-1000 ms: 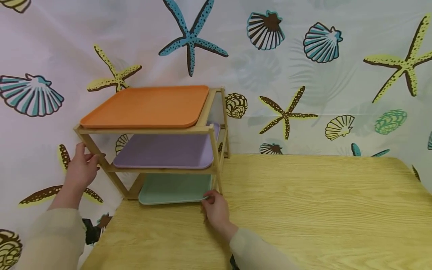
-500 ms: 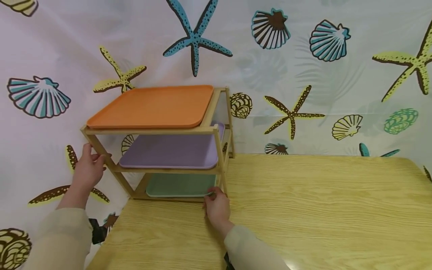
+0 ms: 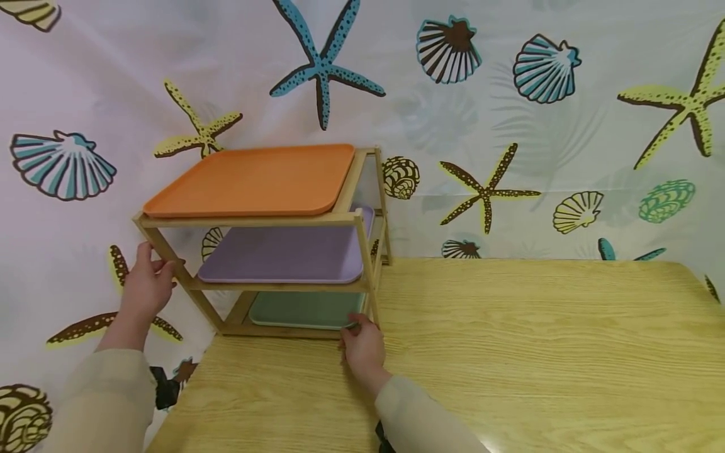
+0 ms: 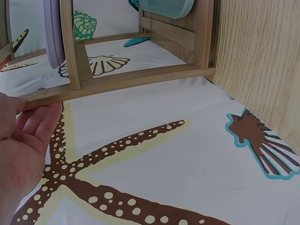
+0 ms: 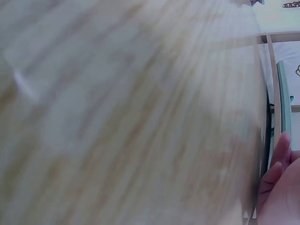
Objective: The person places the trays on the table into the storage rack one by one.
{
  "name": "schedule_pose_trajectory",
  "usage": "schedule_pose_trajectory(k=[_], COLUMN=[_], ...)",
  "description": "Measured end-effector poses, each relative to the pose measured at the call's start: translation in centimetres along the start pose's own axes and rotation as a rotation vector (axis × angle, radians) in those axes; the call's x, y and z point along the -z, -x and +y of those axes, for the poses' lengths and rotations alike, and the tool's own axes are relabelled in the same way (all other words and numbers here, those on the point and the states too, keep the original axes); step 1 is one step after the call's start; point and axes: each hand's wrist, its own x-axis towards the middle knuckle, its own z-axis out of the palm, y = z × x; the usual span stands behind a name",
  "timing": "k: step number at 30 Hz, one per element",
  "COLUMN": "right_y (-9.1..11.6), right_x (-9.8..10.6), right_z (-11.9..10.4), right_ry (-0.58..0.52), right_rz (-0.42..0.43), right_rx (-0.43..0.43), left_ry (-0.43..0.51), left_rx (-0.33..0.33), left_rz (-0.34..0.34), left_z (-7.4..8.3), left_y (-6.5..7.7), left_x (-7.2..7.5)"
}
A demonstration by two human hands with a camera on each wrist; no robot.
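Observation:
In the head view, a three-tier wooden rack holds an orange tray on top, a lilac tray in the middle and a green tray at the bottom. My left hand grips the rack's left front post, thumb on one side and fingers on the other, as the left wrist view shows. At the green tray's front right corner, my right hand pinches the rim, low by the right front post. The right wrist view has that hand at its right edge, against the green tray's side.
The rack stands at the left end of a wood-grain table, close to the wall. A white cloth printed with starfish and shells hangs behind and to the left.
The green tray has slid backward into the rack's lowest tier, its front edge now behind the bottom front bar. My right hand has gone with it. My left hand keeps its grip on the post.

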Motion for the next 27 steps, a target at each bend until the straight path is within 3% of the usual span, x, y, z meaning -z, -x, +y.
schedule_pose_trajectory(k=[8, 13, 18, 27], right_y=[0.7, 1.6, 2.2, 2.0], right_x=[1.9, 4.7, 9.5, 19.8], right_z=[-1.1, -2.4, -2.9, -2.2], right_ry=[-0.268, -0.365, -0.314, -0.191], right_rz=[-0.18, -0.337, -0.41, -0.358], right_rx=[0.072, 0.094, 0.075, 0.04], left_ry=[-0.022, -0.047, -0.057, -0.004], left_rx=[-0.009, 0.006, 0.042, 0.085], left_rz=[-0.004, 0.011, 0.067, 0.197], left_z=[-0.2, -0.9, -1.7, -2.3], left_y=[-0.4, -0.3, 0.0, 0.2], left_x=[0.3, 0.9, 1.0, 0.9])
